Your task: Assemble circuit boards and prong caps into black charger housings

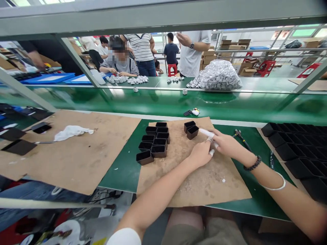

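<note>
My left hand (201,155) and my right hand (226,145) meet above the brown cardboard sheet (196,183). White wraps cover several fingertips. The fingers of my left hand are bent and closed against those of my right. A long white-wrapped finger of my right hand points toward two black open-topped boxes (192,132), close to the nearer one. Overlapping fingers hide whatever lies between the hands. Several more black boxes (158,151) stand in two staggered columns at the sheet's left side.
Pliers (238,134) lie right of my hands, and many black boxes (302,144) fill the far right. Another cardboard sheet (84,153) with a white cloth (73,132) lies left. Beyond the green belt (158,100) sits a clear bag of white parts (220,75); people work behind.
</note>
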